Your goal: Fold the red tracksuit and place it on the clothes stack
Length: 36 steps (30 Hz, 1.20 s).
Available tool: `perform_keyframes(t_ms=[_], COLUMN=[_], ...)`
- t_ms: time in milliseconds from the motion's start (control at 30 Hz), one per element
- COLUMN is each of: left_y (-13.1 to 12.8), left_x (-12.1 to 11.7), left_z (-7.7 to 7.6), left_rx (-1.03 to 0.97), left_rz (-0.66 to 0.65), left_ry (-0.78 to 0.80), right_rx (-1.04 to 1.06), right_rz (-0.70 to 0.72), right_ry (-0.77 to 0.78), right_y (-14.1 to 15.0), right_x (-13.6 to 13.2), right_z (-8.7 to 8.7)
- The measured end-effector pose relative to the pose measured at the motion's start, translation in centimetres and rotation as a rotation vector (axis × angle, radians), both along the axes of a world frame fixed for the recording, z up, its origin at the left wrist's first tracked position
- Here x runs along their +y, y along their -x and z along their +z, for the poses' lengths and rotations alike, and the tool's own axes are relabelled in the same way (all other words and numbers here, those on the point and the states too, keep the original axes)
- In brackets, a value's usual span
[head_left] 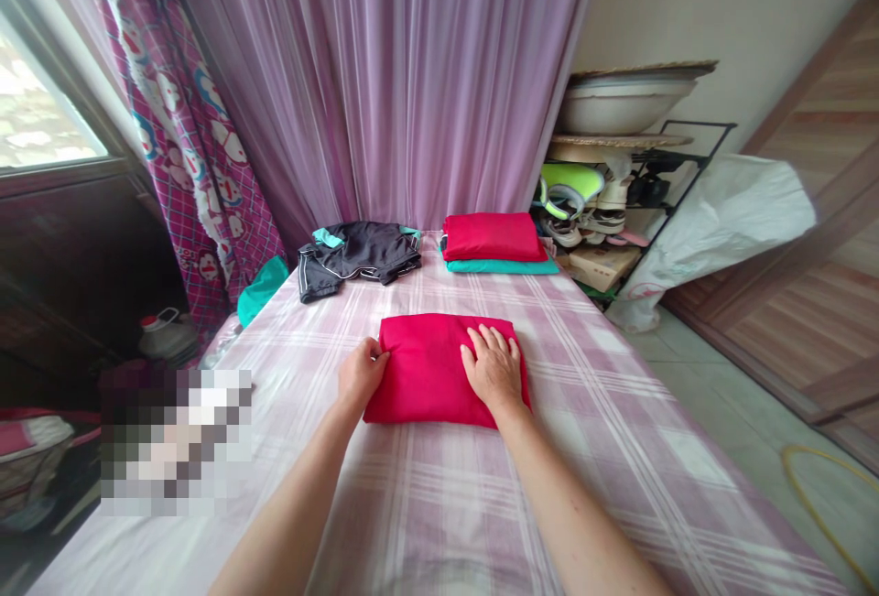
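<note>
A red garment [429, 372], folded into a flat rectangle, lies on the checked tablecloth [426, 504] in front of me. My left hand [362, 372] is closed at its left edge, thumb and fingers pinching the cloth there. On the right part of the garment my right hand [494, 363] lies flat with its fingers spread. Farther back sits a stack with a folded red garment [491, 237] on top of a folded teal one [504, 265]. Left of that stack is a crumpled dark garment [363, 253] with white piping and teal patches.
Purple curtains [412, 74] hang behind the far edge. At the right stands a rack [687, 157] with shoes and a white basin [628, 102], beside a white plastic sack [728, 221]. A teal cloth [263, 289] hangs by the left edge. A yellow hose [817, 500] lies on the floor.
</note>
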<state>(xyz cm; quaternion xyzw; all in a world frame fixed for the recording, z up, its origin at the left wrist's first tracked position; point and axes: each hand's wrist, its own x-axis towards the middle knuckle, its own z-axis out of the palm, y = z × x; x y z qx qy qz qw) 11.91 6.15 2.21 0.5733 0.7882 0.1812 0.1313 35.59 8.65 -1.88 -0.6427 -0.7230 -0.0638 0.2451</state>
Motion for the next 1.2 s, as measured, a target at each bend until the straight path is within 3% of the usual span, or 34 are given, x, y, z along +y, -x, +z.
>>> perform_keyframes(t_ms=[233,533,767,867,1000,1100,1200], left_y=[-0.5,0.8,2.9,1.1,-3.8,-6.5,-7.1], left_x=[0.6,1.4,1.4,1.2,1.4,1.9,2.2], left_z=[1.7,-1.3,0.3,1.3,1.6,0.5,-1.1], left_rx=[0.156,0.086,0.038,0.046,0.138,0.223,0.242], left_rz=[-0.116,-0.063,-0.003,-0.025,-0.32,-0.446,-0.437], left_ry=[-0.183,-0.075,-0.044,-0.173,-0.379,-0.335,-0.232], right_rx=[0.015,0.011,0.014,0.009,0.0,-0.003,0.0], right_rz=[-0.017,-0.035,-0.034,-0.035,-0.039,-0.035,-0.03], right_ry=[-0.008,-0.009,-0.007,-0.002,0.001,0.009,0.005], right_y=[-0.1,0.3,0.3,0.3,0.3,0.3,0.2], right_x=[0.1,-0.2,-0.2,-0.2,-0.2,-0.2,-0.1], right_z=[-0.1,0.2,0.2,0.1,0.2,0.2,0.1])
